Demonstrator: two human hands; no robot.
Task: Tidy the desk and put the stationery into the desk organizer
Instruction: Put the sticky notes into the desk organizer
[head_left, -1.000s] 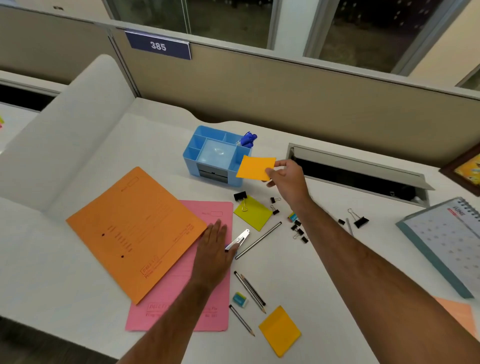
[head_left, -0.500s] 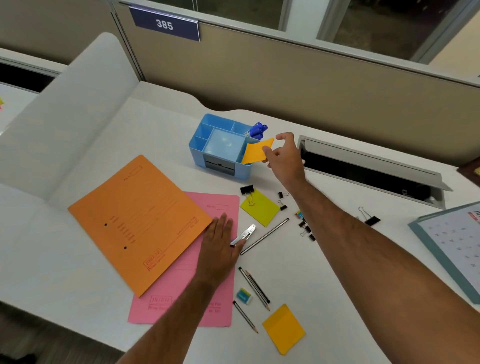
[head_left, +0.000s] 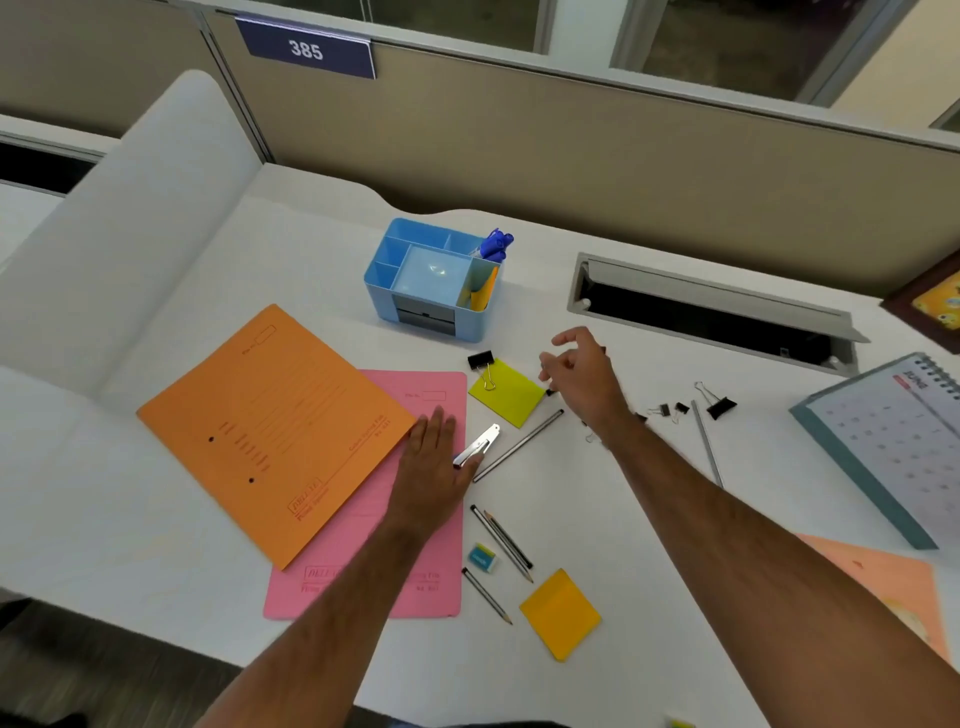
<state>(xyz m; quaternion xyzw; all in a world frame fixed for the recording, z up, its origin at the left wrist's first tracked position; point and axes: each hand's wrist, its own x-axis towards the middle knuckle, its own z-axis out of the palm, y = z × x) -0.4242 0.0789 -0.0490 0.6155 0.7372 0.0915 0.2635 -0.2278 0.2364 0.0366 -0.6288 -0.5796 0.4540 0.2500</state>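
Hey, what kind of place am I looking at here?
Most likely an office cubicle: a fabric partition carrying a number plate reading 385, a white desk strewn with stationery, and a desk calendar.

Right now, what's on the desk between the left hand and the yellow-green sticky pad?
In the head view, a metal staple remover beside the left hand, then a grey pencil just short of the yellow-green sticky pad.

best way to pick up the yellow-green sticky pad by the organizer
Pinch the sticky pad at its near-right corner, coming from the right, where the right hand hovers. It lies flat, so a fingertip likely has to lift an edge first. Avoid the far-left corner: a black binder clip sits there, its wire handle over the pad.
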